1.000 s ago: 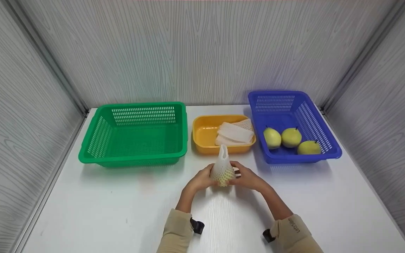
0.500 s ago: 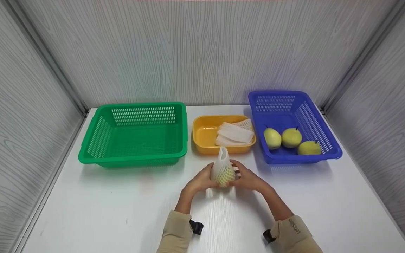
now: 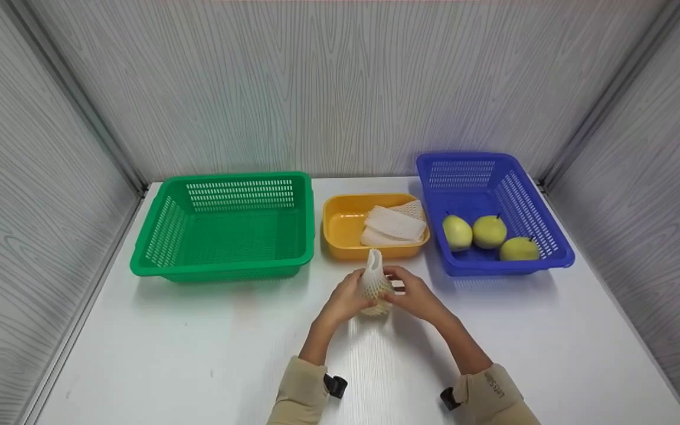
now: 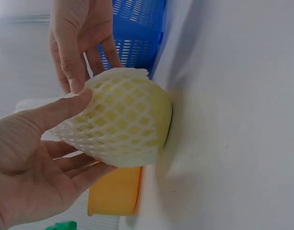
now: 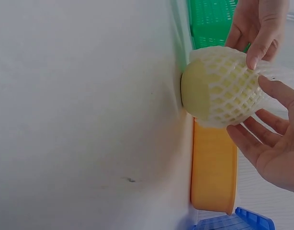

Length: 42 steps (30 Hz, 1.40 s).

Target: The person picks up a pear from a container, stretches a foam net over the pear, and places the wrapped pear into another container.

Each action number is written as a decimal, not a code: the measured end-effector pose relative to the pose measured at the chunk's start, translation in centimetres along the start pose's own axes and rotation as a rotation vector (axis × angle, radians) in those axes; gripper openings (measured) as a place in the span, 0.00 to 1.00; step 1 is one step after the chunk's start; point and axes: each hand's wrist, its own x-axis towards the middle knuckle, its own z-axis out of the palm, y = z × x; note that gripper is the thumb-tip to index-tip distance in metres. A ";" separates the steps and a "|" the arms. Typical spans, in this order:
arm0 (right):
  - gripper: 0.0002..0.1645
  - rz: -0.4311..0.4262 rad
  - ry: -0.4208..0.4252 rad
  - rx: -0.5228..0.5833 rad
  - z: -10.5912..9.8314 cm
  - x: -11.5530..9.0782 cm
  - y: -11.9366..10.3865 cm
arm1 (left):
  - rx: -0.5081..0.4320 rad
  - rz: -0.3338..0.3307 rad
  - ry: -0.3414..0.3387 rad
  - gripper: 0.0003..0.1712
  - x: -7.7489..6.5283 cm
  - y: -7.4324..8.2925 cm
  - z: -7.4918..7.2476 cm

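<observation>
A pale yellow-green pear [image 4: 163, 112] stands on the white table between my two hands, partly inside a white foam net sleeve [image 3: 373, 277]. Its lower end is bare of net, as the right wrist view shows. The sleeve's loose, narrow end sticks up above the fruit. My left hand [image 3: 347, 300] holds the netted pear from the left, its thumb on the near side and fingers behind. From the right, my right hand [image 3: 415, 297] holds the net, with its thumb in front and fingertips at the far side.
Behind the hands is an orange tub [image 3: 346, 251] with several flat foam nets [image 3: 396, 223]. A green basket [image 3: 222, 271] stands left of it. The blue basket [image 3: 481, 268] at right contains pears [image 3: 489, 231]. Panels enclose the back and sides.
My left hand has shifted slightly right and turned further over the near side of the netted pear. The top of the sleeve sits a little lower. The baskets and tub stay put.
</observation>
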 end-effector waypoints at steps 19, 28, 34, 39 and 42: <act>0.40 0.110 -0.078 0.087 0.2 -0.6 2.9 | -0.072 -0.030 -0.082 0.41 0.1 -1.9 -0.1; 0.40 0.075 -0.106 0.100 -0.1 -0.9 0.8 | -0.035 -0.035 -0.067 0.39 0.1 -2.4 0.3; 0.40 0.141 -0.127 0.054 -0.3 -1.0 -0.5 | 0.003 -0.076 -0.048 0.41 0.2 -2.3 0.4; 0.42 0.154 -0.118 0.029 0.0 -0.8 1.3 | 0.038 -0.103 -0.035 0.40 0.3 -2.4 0.6; 0.43 0.150 -0.114 0.020 0.4 -0.6 3.1 | 0.052 -0.107 -0.021 0.39 0.3 -2.6 0.7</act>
